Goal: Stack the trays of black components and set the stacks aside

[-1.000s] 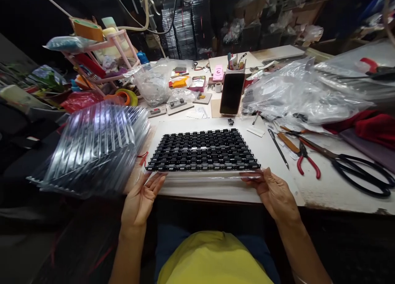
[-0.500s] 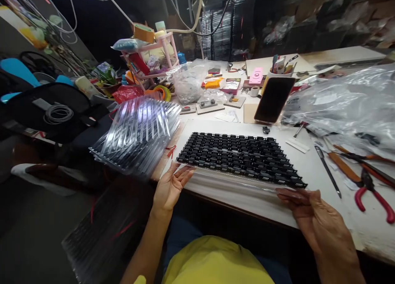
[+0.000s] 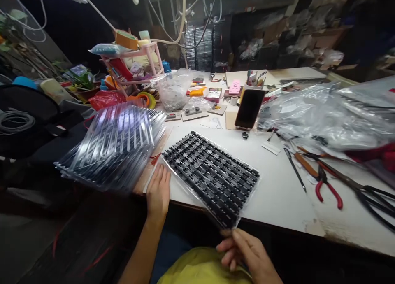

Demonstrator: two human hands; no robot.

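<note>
A clear plastic tray point(image 3: 197, 195) full of rows of small black parts point(image 3: 212, 168) lies slantwise on the white table, its near corner jutting past the front edge. That corner is pinched between the thumb and fingers of my right hand point(image 3: 243, 249). My left hand point(image 3: 159, 189) rests flat at the table's edge, fingers stretched out, beside the tray's left side and apart from its parts. To the left of it is a stack of clear ribbed plastic trays point(image 3: 114, 148).
A phone point(image 3: 249, 109) stands propped behind the tray. On the right lie a pointed pen-like tool point(image 3: 295, 171), red-handled pliers point(image 3: 328, 189), black-handled scissors point(image 3: 370, 197) and a heap of clear plastic bags point(image 3: 314, 111). A pink rack point(image 3: 135, 57) stands at the back left.
The tray has turned, its right end swinging toward me over the table edge. My left hand has let go and flattened on the table; my right hand moved nearer my body. The view shifted right.
</note>
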